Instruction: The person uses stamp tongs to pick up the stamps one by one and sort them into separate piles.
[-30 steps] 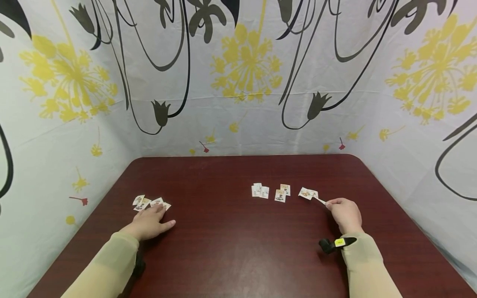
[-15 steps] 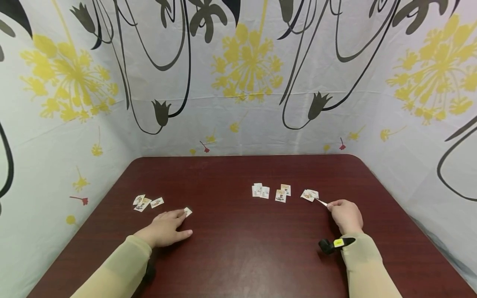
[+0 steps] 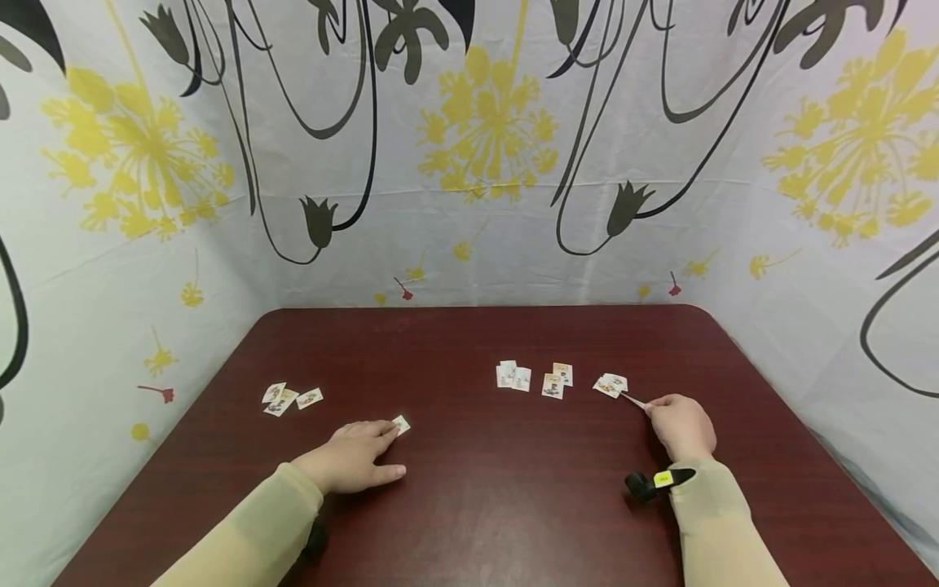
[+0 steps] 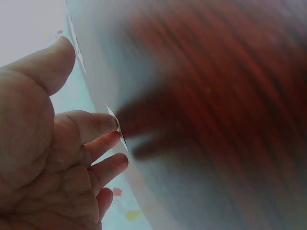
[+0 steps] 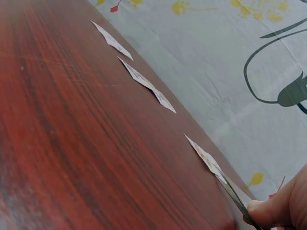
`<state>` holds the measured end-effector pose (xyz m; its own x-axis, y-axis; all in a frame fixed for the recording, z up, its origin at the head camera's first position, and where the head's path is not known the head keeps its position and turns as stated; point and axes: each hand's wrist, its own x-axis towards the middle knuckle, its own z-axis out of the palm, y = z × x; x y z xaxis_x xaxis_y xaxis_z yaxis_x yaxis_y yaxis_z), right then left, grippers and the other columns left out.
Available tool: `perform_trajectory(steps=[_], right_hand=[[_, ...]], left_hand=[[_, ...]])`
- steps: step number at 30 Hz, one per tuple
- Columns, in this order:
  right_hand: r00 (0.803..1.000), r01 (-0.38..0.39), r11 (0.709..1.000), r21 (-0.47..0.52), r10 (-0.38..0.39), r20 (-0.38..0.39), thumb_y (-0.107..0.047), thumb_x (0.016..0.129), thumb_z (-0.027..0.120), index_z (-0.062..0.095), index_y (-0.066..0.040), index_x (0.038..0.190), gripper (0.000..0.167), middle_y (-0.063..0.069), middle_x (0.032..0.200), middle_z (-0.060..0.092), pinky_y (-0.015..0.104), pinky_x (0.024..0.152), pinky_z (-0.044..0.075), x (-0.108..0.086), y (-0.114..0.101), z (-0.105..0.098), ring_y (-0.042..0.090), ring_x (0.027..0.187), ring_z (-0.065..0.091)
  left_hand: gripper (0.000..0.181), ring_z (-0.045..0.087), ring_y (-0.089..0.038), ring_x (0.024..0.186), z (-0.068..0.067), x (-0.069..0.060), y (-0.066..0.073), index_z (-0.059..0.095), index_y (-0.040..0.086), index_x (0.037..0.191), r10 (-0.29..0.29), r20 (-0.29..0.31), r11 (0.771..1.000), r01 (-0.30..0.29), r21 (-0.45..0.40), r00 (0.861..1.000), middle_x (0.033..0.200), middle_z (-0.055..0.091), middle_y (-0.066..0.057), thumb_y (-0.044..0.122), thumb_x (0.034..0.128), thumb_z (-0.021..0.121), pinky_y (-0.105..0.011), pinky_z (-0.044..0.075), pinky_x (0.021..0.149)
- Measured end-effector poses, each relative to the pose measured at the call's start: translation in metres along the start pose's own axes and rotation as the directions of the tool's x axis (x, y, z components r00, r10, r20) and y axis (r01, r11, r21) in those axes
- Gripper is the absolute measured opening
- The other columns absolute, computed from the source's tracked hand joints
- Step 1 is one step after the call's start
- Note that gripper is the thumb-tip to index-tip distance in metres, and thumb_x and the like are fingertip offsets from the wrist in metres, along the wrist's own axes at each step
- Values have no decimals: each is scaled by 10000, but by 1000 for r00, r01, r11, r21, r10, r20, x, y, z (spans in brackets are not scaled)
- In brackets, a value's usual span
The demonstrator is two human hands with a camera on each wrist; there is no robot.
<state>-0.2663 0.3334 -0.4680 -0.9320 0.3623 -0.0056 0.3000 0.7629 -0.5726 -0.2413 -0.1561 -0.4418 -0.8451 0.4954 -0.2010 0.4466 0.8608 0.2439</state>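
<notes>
My left hand [image 3: 354,458] lies low over the dark red table, its fingertips pressing a small white printed card [image 3: 401,425] flat. In the left wrist view that card [image 4: 118,127] shows edge-on under nearly straight fingers, with the thumb held apart. My right hand [image 3: 684,428] pinches thin metal tweezers [image 5: 233,194] between thumb and finger. The tweezers' tips reach a small overlapping group of printed cards [image 3: 609,385] at the right; whether they grip one cannot be told.
Two more groups of cards lie on the table, one at centre right [image 3: 513,376] and one beside it [image 3: 553,385]. Several cards [image 3: 280,402] lie at the left. A patterned cloth [image 3: 469,244] hangs around the table's far and side edges.
My left hand has slid the card rightward and slightly nearer, away from the left group. The cards at the tweezers' tips have shifted slightly right; my right hand has barely moved.
</notes>
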Motion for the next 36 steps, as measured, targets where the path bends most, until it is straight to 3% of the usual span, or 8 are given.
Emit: perform_trajectory(steps=[5, 11, 19, 28, 36], right_hand=[[1000, -20, 999, -29, 20, 10, -252, 895, 557, 728, -38, 1029, 305, 231, 1120, 637, 446, 625, 469, 0, 1, -4, 388, 925, 593], [998, -59, 998, -16, 59, -27, -272, 892, 560, 721, -30, 1023, 319, 193, 1007, 662, 391, 536, 432, -2, 2, -7, 316, 802, 589], [995, -68, 997, 29, 69, -66, -272, 894, 550, 719, -36, 1032, 322, 162, 966, 673, 389, 549, 413, -5, -2, -6, 295, 782, 583], [998, -18, 999, 44, 21, -62, -279, 901, 558, 727, -55, 1043, 315, 158, 1017, 678, 385, 585, 408, -8, -17, 0, 294, 822, 586], [996, 79, 996, 39, -78, -32, -304, 903, 590, 736, -78, 1028, 296, 156, 1088, 674, 389, 628, 431, -12, -33, 7, 301, 883, 607]], left_hand=[[735, 325, -366, 1372, 0, 2, 3, 429, 29, 1443, 3, 6, 1000, -3, -7, 1000, 1478, 391, -128, 534, 924, 557, -538, 211, 1113], [738, 318, -380, 1373, 4, 4, 0, 414, 23, 1450, 18, -3, 1000, -18, -1, 1000, 1484, 384, -138, 534, 932, 540, -546, 200, 1116], [754, 321, -378, 1372, 4, 4, 2, 409, 16, 1450, 37, -9, 999, -37, -22, 999, 1489, 379, -149, 549, 931, 531, -539, 205, 1117], [718, 322, -372, 1376, 1, 7, 10, 418, 12, 1444, 58, 6, 998, -58, -17, 998, 1493, 377, -154, 504, 938, 550, -553, 217, 1109], [715, 325, -332, 1383, 1, 13, 20, 414, 27, 1450, 84, 24, 996, -84, -20, 996, 1498, 375, -133, 503, 936, 556, -521, 222, 1116]])
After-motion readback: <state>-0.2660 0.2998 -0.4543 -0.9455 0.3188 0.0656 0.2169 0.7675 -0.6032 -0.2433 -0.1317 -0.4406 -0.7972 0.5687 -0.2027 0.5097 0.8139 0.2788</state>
